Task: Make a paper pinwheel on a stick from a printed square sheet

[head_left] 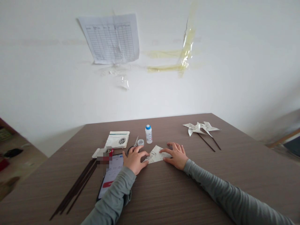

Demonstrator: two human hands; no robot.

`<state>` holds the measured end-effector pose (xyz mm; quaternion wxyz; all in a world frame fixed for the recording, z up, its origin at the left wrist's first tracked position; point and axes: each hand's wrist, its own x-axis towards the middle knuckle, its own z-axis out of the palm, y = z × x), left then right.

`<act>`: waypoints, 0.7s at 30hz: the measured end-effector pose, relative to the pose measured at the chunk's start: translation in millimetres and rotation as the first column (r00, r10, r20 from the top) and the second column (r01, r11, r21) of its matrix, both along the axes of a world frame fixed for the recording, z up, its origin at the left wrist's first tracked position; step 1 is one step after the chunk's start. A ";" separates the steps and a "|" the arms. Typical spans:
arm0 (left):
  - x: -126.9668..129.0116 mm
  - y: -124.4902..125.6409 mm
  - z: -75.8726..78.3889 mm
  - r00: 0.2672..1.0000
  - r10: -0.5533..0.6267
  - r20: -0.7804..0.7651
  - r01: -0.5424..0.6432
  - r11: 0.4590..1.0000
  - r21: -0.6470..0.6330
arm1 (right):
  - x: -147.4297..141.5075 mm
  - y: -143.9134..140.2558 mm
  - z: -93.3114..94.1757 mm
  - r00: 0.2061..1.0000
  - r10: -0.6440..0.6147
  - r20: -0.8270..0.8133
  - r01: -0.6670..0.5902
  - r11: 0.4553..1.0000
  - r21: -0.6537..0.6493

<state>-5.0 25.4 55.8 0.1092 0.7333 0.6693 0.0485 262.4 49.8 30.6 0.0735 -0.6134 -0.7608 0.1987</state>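
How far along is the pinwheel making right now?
Two finished pinwheels on sticks lie at the far right. Both hands, left hand and right hand, press a folded paper piece flat. Spare sticks, scissors and glue bottle wait unused.

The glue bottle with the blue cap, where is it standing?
In the head view, the glue bottle stands upright on the table, just beyond the folded paper, with the scissors to its left.

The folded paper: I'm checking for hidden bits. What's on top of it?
Both hands press on the folded paper: left hand, right hand. Whatever lies beneath them is covered.
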 end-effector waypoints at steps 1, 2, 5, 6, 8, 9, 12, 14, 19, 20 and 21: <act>-3.3 0.6 -2.9 1.000 -0.011 0.007 0.011 1.000 0.010 | 0.1 -0.3 0.7 1.000 0.000 0.003 0.000 1.000 -0.003; -6.4 1.1 -5.1 1.000 -0.023 0.014 0.022 1.000 0.011 | 0.0 -0.6 1.6 1.000 -0.001 0.007 0.001 1.000 -0.007; -13.7 1.7 -9.4 0.999 -0.044 0.028 0.044 0.999 -0.008 | -0.7 -1.7 4.2 1.000 -0.004 0.012 0.004 1.000 -0.018; -15.3 1.6 -10.5 0.999 -0.042 0.029 0.042 0.999 -0.003 | -1.0 -1.9 4.8 1.000 -0.006 0.010 0.006 1.000 -0.020; -17.5 1.3 -12.3 0.999 -0.036 0.028 0.035 0.999 0.014 | -1.2 -2.1 5.3 1.000 -0.007 0.004 0.007 1.000 -0.021; -18.2 1.2 -13.1 0.999 -0.036 0.027 0.035 0.999 0.022 | -1.1 -2.0 5.1 1.000 -0.009 -0.001 0.009 1.000 -0.021; -20.7 0.9 -13.3 0.999 -0.046 0.019 0.046 0.999 0.009 | -0.6 -1.0 3.6 1.000 -0.011 -0.015 0.011 1.000 -0.016; -22.8 0.3 -11.3 0.998 -0.055 0.015 0.055 0.998 -0.011 | -0.4 -0.4 2.8 1.000 -0.010 -0.016 0.010 1.000 -0.009; -28.3 -4.5 -4.0 0.999 -0.034 -0.026 0.033 0.999 -0.038 | 0.0 -0.9 4.1 1.000 -0.005 -0.009 0.005 1.000 -0.009; -29.7 -5.5 -3.3 0.999 -0.030 -0.036 0.029 0.999 -0.045 | 0.0 -1.3 4.8 1.000 -0.002 -0.006 0.002 1.000 -0.010; -31.4 -6.3 -3.1 0.999 -0.029 -0.044 0.026 0.998 -0.051 | 0.1 -1.6 5.4 1.000 0.001 -0.003 -0.001 1.000 -0.009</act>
